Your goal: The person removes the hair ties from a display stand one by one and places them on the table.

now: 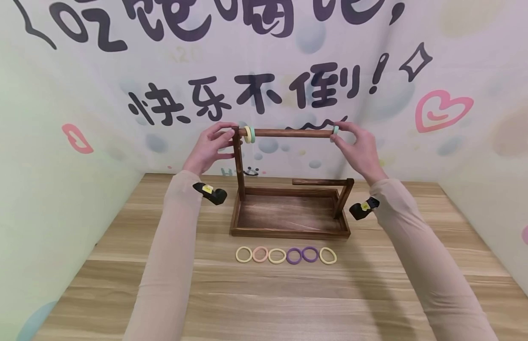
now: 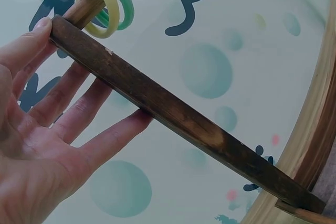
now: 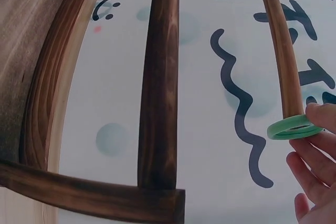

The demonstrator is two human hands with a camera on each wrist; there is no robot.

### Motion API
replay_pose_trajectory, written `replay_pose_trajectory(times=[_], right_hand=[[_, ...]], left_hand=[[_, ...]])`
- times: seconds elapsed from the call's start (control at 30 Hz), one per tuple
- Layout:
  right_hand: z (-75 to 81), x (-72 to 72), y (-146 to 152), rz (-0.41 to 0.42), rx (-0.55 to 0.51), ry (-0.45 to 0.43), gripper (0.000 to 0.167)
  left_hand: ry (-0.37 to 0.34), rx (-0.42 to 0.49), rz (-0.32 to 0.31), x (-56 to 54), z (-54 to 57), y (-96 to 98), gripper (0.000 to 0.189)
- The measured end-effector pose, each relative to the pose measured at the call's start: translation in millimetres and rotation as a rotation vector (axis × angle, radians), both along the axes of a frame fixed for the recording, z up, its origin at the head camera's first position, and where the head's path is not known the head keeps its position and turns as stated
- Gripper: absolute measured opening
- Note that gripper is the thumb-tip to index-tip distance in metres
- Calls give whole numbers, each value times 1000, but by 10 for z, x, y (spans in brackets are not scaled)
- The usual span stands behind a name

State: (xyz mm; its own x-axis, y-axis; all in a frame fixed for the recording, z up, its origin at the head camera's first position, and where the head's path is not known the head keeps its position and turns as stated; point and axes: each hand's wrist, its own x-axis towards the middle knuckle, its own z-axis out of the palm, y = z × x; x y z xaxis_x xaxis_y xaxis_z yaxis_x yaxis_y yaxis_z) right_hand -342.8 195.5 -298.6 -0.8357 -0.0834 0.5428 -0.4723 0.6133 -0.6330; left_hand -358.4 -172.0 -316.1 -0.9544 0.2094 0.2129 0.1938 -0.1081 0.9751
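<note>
My left hand [image 1: 208, 148] holds the top of the tall upright post [image 2: 157, 98] of a dark wooden stand, the thumb on its end and the fingers against its edge. From that post a round rod [image 1: 294, 133] runs to the right. A yellow hair tie [image 2: 114, 11] and a green hair tie [image 2: 129, 9] hang on the rod close to the post. At the rod's free end, my right hand [image 1: 361, 149] pinches another green hair tie [image 3: 283, 130] between thumb and fingers. In the right wrist view, this ring sits right at the rod's tip.
The stand's shallow tray [image 1: 289, 233] rests on the wood-grain table [image 1: 264, 303]. A shorter arm [image 1: 319, 182] on a low post juts leftward below the rod. In front lies a row of several hair ties, including a pink one [image 1: 254, 255] and a purple one [image 1: 287, 256]. A printed cloth hangs behind.
</note>
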Motion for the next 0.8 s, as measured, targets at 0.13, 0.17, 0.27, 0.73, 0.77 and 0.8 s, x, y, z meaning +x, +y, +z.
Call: replay_pose_trajectory(times=[0.13,0.17,0.27,0.73,0.77,0.8], right_hand=[[-6,22,52,-6,-4,-5,36],[-11,24,64,-7,-5,-5,35],[-32,42,96,-5,-6,-9,35],[-212,158,304,8,5,3,34],[-232,166,322,5,7,-5,35],[-252,173,340,3,6,-15,35]], left_hand=[[-5,2,4,10,7,4,19],[-6,3,5,12,8,6,19],[-7,3,7,20,8,11,19],[-2,8,3,11,6,13,20],[-2,6,3,10,6,13,20],[-1,6,2,9,7,14,21]])
